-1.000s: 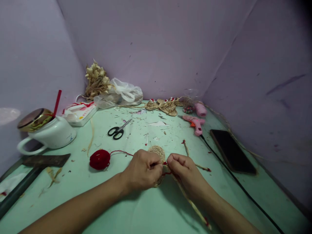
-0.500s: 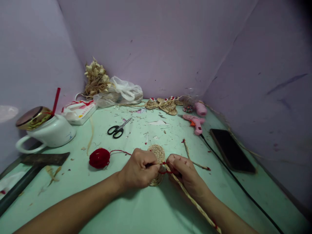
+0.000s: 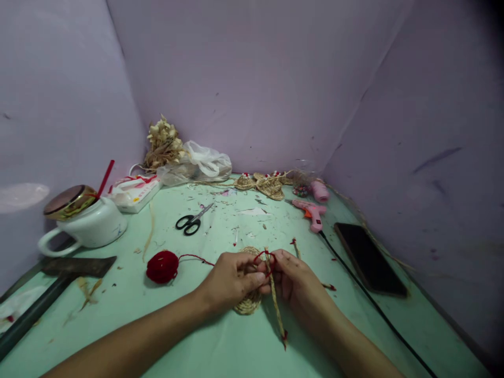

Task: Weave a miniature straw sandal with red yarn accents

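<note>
A short twisted straw cord (image 3: 276, 307) hangs down between my two hands, with red yarn tied near its lower end. My left hand (image 3: 237, 277) is closed, thumb and fingers pinching red yarn (image 3: 260, 255) that loops round the cord's upper end. Closed at the cord's top, my right hand (image 3: 293, 273) grips it with thumb and fingertips; some fingers are hidden. The yarn runs left to a red ball (image 3: 163, 266). Beneath my hands lies a coiled straw piece (image 3: 249, 305), partly covered. Another cord piece (image 3: 296, 248) lies right of my right hand, partly hidden.
Black-handled scissors (image 3: 192, 222) lie beyond my hands. A pink glue gun (image 3: 314, 214) with a black cable and a phone (image 3: 370, 260) are on the right. At left are a white mug (image 3: 94, 226) and a hammer-like tool (image 3: 79, 266). Straw pieces (image 3: 268, 185) lie at the back.
My hands have turned, and the cord now hangs more steeply, its lower end closer in. A loop of red yarn now shows around its top. The view has tilted up slightly.
</note>
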{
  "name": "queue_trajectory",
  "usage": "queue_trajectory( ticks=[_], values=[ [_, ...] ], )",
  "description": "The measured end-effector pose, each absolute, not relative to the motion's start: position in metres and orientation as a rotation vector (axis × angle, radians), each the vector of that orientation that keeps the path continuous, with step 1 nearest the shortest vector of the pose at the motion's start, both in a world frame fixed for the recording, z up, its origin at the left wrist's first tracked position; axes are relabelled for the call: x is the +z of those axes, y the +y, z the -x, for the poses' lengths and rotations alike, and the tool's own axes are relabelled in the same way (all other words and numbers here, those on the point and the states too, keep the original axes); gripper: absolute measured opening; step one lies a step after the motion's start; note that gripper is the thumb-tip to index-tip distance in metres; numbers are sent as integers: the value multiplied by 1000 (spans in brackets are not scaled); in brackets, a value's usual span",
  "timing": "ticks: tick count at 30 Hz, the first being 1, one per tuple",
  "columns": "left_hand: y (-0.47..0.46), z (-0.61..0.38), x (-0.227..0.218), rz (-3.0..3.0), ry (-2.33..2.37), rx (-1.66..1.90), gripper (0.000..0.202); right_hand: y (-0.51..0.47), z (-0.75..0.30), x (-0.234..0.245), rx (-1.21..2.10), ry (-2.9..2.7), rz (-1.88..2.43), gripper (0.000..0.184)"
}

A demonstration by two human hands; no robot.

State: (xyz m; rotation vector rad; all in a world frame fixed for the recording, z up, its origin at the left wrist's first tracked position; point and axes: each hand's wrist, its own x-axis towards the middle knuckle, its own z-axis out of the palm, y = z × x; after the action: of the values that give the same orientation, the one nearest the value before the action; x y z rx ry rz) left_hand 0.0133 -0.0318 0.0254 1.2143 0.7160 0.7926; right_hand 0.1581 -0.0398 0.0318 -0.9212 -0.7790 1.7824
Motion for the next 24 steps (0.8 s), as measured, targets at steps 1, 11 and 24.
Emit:
queue_trajectory(
  ticks=[1, 11, 24],
  values=[
    [-32, -13, 25, -1191, 718, 774, 20, -40, -158, 32, 1796, -781, 907, 20],
    [-23, -8, 23, -1266, 961, 752, 24, -44, -153, 27, 1979, -857, 1031, 18],
    [-40, -3, 38, -2117, 1214, 405, 8, -43, -155, 23, 1825, -875, 1085, 31]
  ],
)
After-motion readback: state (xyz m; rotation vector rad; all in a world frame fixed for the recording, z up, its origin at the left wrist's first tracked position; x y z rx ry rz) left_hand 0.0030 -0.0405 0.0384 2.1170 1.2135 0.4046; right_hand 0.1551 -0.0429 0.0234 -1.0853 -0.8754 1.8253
